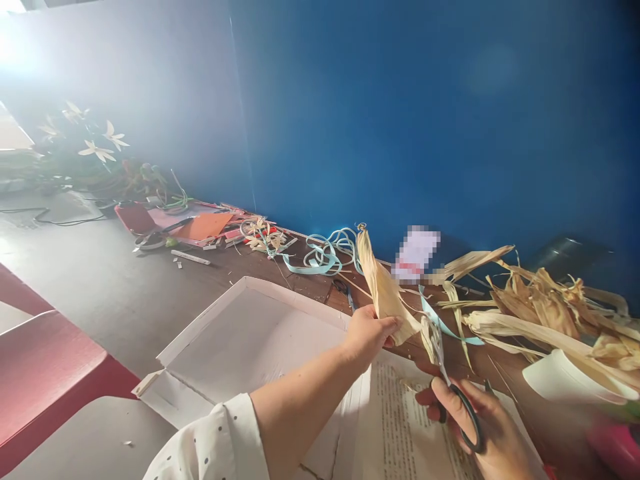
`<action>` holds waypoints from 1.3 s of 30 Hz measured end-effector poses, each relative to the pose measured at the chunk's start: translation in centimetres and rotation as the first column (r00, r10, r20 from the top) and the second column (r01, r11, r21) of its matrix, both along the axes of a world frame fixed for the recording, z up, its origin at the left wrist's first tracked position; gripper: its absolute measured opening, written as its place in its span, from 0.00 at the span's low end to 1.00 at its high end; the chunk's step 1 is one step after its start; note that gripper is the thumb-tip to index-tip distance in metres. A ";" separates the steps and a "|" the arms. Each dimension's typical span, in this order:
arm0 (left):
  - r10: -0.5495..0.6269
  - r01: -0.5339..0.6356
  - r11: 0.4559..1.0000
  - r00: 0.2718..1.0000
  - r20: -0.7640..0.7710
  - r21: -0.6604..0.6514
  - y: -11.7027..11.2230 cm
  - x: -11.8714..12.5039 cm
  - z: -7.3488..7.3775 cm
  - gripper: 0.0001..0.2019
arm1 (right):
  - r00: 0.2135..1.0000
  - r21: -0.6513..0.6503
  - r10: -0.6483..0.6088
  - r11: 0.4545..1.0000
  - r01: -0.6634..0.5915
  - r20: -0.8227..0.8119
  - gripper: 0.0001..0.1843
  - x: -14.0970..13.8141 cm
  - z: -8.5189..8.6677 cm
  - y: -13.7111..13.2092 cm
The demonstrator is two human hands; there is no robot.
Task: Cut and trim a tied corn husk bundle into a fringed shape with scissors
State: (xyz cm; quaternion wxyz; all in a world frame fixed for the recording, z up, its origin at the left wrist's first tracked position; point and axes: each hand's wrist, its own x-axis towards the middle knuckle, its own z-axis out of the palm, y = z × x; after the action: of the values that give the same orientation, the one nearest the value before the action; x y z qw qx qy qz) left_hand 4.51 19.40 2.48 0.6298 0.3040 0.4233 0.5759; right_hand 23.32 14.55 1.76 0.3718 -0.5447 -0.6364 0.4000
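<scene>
Pinched in my left hand (367, 335) is a dry corn husk (379, 277), its narrow curled tip pointing up and its wide end towards my right. My right hand (483, 417) has its fingers through the black handles of a pair of scissors (467, 417). The blades point up and meet the lower end of the husk, where a crumpled strip (429, 339) hangs beside them. Whether the blades are closed on it I cannot tell. Below both hands lies a printed sheet (400, 427), next to an opened white cardboard box (245, 327).
More dry husks (540, 303) pile up at the right by a white cup (575, 377). Light blue ribbon (320, 263) and another pair of scissors (343, 288) lie behind the box. Orange paper (207, 227) and husk flowers (97, 151) are farther left. A blue wall (425, 120) bounds the table.
</scene>
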 end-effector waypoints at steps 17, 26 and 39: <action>-0.072 0.071 0.997 0.996 -0.057 -0.025 -0.8 0.4 0.3 0.08 | 0.974 -0.166 0.227 0.960 -0.227 -0.024 0.24 1.5 -2.1 0.5; -0.097 0.097 0.995 0.995 -0.031 -0.013 -0.9 0.6 0.6 0.06 | 0.987 -0.185 0.156 0.970 -0.160 -0.037 0.25 0.9 -1.1 0.0; -0.107 0.107 0.994 0.994 -0.020 -0.021 -0.9 0.6 0.8 0.07 | 0.988 -0.156 0.137 0.980 -0.125 0.068 0.25 -0.1 0.8 -0.9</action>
State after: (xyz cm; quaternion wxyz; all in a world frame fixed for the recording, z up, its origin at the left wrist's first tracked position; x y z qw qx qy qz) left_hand 5.07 18.51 3.27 0.6582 0.3261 0.4189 0.5338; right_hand 23.21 13.67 2.60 0.2770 -0.5433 -0.6530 0.4490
